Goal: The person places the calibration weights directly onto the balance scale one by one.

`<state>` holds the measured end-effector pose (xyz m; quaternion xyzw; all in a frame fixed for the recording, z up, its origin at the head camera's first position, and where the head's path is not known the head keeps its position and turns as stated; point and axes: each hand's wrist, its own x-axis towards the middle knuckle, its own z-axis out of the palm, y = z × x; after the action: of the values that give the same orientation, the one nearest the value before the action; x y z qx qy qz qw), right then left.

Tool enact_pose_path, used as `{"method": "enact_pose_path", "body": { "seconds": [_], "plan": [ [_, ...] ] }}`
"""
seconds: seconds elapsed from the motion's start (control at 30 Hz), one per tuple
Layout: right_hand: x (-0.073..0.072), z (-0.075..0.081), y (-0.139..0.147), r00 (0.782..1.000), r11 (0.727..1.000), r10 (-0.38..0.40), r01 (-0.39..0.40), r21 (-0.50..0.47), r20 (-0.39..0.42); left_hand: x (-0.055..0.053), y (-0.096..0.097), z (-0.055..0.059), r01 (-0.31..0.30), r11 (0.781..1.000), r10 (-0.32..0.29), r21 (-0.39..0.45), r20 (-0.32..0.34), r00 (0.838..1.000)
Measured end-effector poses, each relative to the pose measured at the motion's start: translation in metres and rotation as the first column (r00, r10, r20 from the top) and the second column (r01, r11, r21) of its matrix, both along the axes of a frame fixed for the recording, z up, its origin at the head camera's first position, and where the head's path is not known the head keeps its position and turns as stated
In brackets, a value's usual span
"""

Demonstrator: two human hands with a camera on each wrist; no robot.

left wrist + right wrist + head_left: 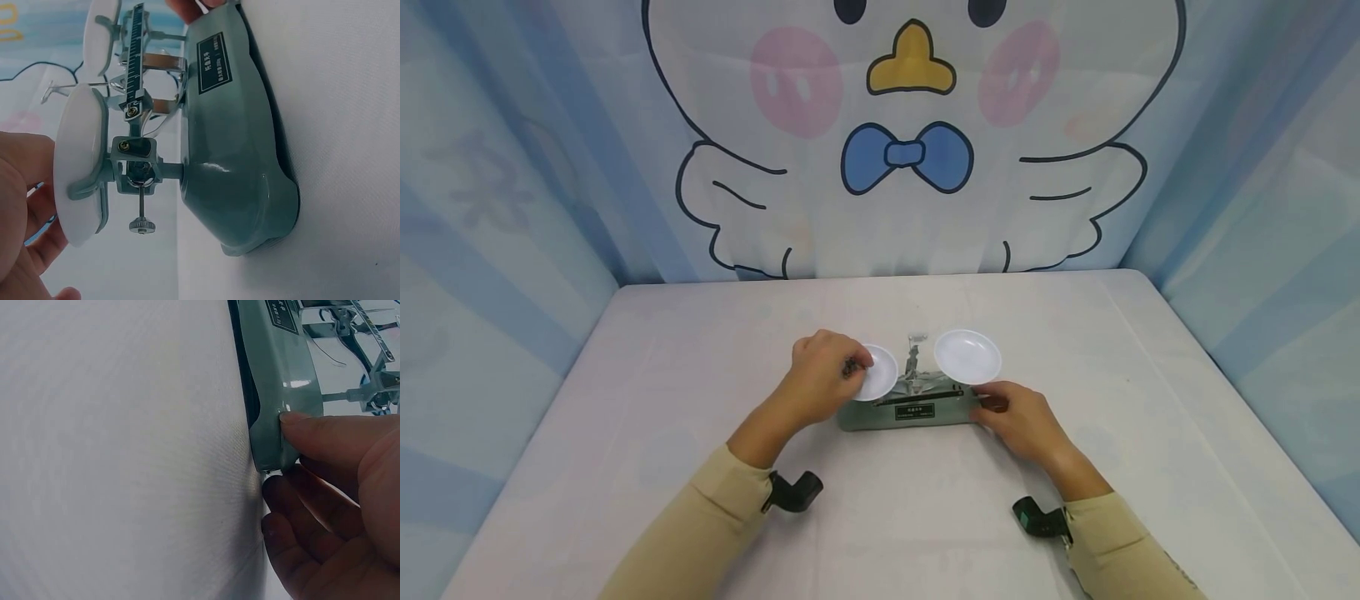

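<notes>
A green tray balance [857, 417] with two white pans stands on the table. My left hand [820, 375] is at the left pan [883, 372], its fingers curled over the rim. A small dark item [850, 367] shows between thumb and fingers; I cannot tell its kind. In the left wrist view the fingers [47, 247] are partly hidden behind the pan. My right hand [1018, 417] grips the right end of the balance's base, thumb [306, 428] on its front face and fingers round the end. Above that hand sits the right pan [967, 357].
A white cloth covers the table [910, 525]. Behind it hangs a curtain [910, 225] with a cartoon figure and blue bow tie. Black wrist cameras [797, 492] stick out from both sleeves. Under the left pan is the balance's knurled adjusting nut [142, 225].
</notes>
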<state>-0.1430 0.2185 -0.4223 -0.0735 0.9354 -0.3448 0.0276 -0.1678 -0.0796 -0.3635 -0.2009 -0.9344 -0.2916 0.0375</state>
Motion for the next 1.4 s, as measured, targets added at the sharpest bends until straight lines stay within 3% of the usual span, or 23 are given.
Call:
{"method": "enact_pose_path", "body": {
  "seconds": [0.33,0.83,1.17,1.4],
  "plan": [
    [0.001,0.001,0.000,1.000,1.000,0.000,0.000,-0.006,0.006,0.000,0.001,-0.002,-0.004,1.000,0.003,-0.026,-0.034,0.999],
    [0.001,0.001,-0.001,1.000,1.000,0.001,0.000,-0.007,0.013,0.002,-0.001,0.000,-0.023,1.000,0.022,-0.017,-0.027,0.999],
    [0.000,-0.001,0.000,1.000,1.000,-0.002,0.002,-0.010,0.009,0.002,-0.010,0.000,-0.049,0.995,0.043,0.085,0.079,0.996],
    [0.000,-0.001,-0.001,1.000,1.000,0.001,-0.001,-0.007,-0.001,0.007,-0.025,0.002,-0.088,0.991,0.073,0.105,0.138,0.988]
  ]
}}
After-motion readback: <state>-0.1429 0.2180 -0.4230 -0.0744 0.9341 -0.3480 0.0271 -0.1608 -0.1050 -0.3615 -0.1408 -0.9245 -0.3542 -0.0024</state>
